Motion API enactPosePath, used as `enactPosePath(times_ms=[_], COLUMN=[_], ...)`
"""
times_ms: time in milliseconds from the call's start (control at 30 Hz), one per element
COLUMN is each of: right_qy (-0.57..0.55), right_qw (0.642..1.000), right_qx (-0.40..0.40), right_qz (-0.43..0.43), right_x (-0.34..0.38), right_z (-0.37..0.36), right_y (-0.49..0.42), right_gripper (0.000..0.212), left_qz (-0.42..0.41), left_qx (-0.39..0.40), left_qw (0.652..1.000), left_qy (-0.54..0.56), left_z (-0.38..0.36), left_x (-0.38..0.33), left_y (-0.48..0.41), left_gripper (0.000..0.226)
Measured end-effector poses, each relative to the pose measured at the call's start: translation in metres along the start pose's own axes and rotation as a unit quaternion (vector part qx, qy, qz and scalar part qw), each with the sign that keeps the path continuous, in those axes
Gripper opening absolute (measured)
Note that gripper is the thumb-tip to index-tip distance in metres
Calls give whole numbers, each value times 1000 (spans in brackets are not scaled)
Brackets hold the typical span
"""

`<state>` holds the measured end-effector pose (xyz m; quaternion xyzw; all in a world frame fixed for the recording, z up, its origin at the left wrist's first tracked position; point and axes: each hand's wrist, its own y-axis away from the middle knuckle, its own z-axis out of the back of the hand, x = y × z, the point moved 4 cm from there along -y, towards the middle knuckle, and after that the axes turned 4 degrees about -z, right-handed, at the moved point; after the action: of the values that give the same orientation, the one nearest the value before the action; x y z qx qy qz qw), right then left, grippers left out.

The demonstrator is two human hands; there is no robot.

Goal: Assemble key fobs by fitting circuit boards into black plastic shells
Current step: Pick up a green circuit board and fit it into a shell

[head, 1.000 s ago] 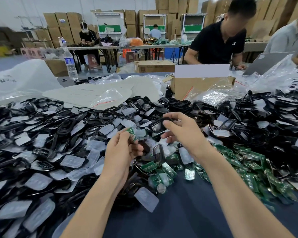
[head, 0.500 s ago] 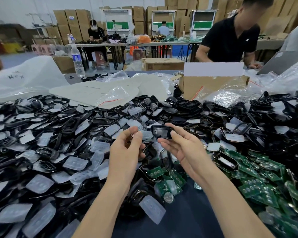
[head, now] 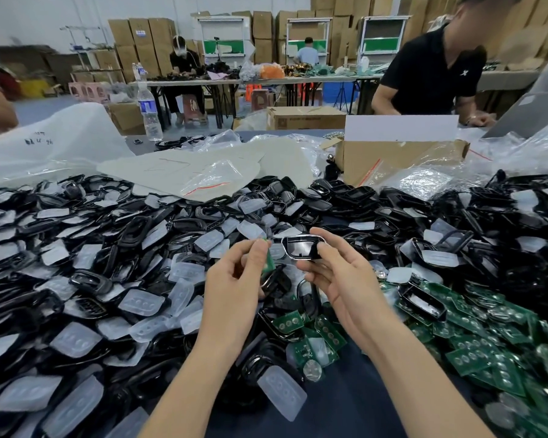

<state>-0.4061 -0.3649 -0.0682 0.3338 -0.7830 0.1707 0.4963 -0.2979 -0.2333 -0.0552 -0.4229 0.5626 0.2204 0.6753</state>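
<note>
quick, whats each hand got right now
left hand: pinches a green circuit board
right hand: holds a black shell by its end

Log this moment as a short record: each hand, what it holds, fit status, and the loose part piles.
left hand: pinches green circuit board
right hand: holds black shell at fingertips
fit status: board beside shell, not yet inside
board pile: right of the hands
shell pile: left and centre, mixed with translucent button pads

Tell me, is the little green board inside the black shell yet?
Out. The left hand pinches the small green circuit board apart from the black plastic shell in the right hand.
</note>
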Motion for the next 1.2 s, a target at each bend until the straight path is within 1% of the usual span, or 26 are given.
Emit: enactPosePath(times_ms=[133,233,400,567,900,1200], right_qy=[3,9,51,64,86,119], right_qw=[1000,999,997,995,991,987], right_qx=[11,27,51,69,78,76], right_qz=[10,15,32,47,64,82], right_x=[0,0,-3,-4,0,-2], right_z=[-5,-9,-16,-22,-24,-24], right_y=[1,4,9,12,16,17], right_gripper=[20,19,20,21,21,21], left_qz=[15,2,-29,-58,-51,-48], left_qx=[-2,-8,-27,-37,-45,-42], left_qw=[999,999,999,994,995,994], left_qy=[32,35,-22,-79,-72,-85], left_z=[-1,-2,-3,-3,-1,-2], left_x=[2,1,-2,-6,-3,-3], left_y=[-1,-1,2,4,3,4], left_gripper=[12,7,9,11,11,18])
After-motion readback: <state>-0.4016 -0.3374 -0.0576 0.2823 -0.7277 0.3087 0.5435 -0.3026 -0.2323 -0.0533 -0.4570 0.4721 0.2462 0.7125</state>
